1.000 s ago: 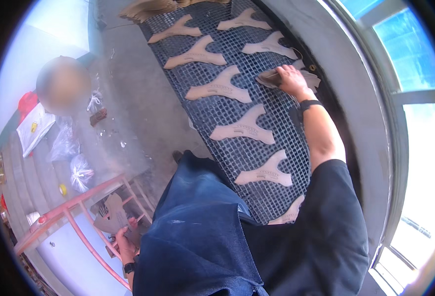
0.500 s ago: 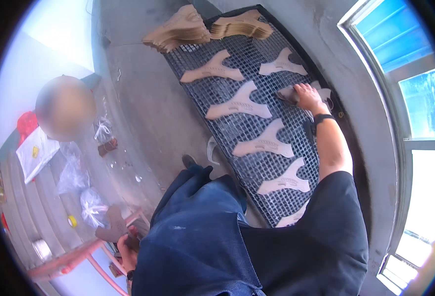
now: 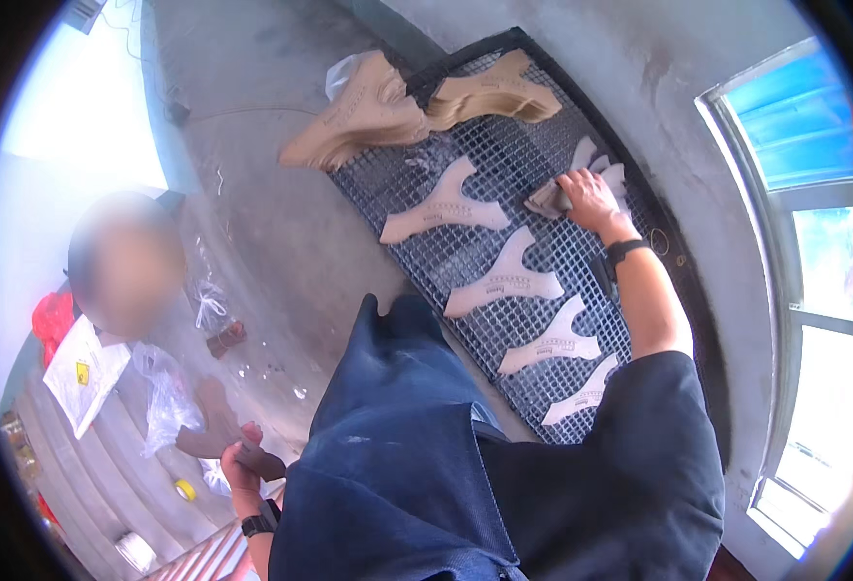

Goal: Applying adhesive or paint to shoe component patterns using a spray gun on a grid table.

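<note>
Fingers closed, my right hand (image 3: pixel 591 201) grips several bunched, greyish-beige Y-shaped pieces (image 3: pixel 547 199) over the right side of a black mesh rack (image 3: pixel 426 155). Left of that hand, a column of pale Y-shaped pieces lies flat on the mesh. They resemble shoe uppers; the farthest flat piece (image 3: pixel 446 208) has a row of small marks. At the lower left, my left hand (image 3: pixel 241 470) is closed around brown pieces (image 3: pixel 212 426) of similar shape, away from the rack. How many pieces each hand holds is hidden.
Two thick stacks of tan pieces, the left stack (image 3: pixel 364 111) and right stack (image 3: pixel 494 92), sit at the rack's far end. A grey wall with a window (image 3: pixel 828 252) runs along the right. At left are a person (image 3: pixel 126 266), clear plastic bags (image 3: pixel 170 402) and yellow tape (image 3: pixel 184 490).
My right hand has shifted onto the far right piece, which no longer lies flat there and is gathered in its grip. The left hand has risen slightly with the brown pieces. The view has tilted.
</note>
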Tool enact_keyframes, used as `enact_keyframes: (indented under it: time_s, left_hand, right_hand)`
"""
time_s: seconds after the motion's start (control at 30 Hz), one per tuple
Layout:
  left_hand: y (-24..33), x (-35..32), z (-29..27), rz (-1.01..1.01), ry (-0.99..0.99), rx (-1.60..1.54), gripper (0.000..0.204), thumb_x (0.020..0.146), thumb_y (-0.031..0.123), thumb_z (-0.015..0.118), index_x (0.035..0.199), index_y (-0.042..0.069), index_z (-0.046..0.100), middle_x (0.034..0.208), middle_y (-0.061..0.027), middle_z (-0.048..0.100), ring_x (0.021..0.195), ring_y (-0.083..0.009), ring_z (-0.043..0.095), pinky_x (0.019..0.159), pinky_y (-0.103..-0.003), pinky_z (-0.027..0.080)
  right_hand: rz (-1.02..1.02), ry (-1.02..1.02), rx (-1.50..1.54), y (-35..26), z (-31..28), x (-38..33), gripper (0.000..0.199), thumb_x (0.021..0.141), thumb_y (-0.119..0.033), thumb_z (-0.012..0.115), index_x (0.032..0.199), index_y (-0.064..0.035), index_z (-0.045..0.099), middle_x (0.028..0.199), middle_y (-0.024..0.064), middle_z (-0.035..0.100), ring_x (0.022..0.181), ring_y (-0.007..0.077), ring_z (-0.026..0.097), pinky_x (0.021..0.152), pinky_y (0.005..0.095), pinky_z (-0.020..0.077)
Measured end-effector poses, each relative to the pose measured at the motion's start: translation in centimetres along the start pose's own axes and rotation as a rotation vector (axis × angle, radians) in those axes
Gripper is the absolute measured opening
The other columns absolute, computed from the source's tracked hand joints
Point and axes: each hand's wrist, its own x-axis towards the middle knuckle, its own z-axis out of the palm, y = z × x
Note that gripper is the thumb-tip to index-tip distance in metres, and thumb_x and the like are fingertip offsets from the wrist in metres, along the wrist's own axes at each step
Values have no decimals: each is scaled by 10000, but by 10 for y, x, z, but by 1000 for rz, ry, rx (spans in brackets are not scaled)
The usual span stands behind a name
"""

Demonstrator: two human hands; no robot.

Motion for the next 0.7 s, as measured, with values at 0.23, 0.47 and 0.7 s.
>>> enact_keyframes:
  time_s: [0.23,0.47,0.7]
  left_hand:
    - [3,33,42,-117,-97,-140,561,794,202,621,1284,-70,606,1201,-217,703,1140,-356,667,1128,-480,455]
    - [11,65,61,-159,-159,-144,656,788,165,604,1398,-57,502,1200,-226,705,1179,-372,657,1118,-476,465]
    - [7,124,52,-255,-208,-143,534,774,179,614,1245,-72,636,1182,-201,707,1154,-336,652,1100,-451,473]
  right_hand:
    - [-7,236,29,-6,2,-15,562,650,-135,759,1178,-38,592,1170,137,628,1242,333,565,1201,488,333]
    - [93,262,157,-14,-68,23,679,658,-197,812,1260,-38,544,1132,191,664,1103,375,639,982,482,496]
    - [-128,117,215,-112,-178,68,527,711,-182,780,1196,-51,620,1070,157,684,1058,381,665,918,471,532]
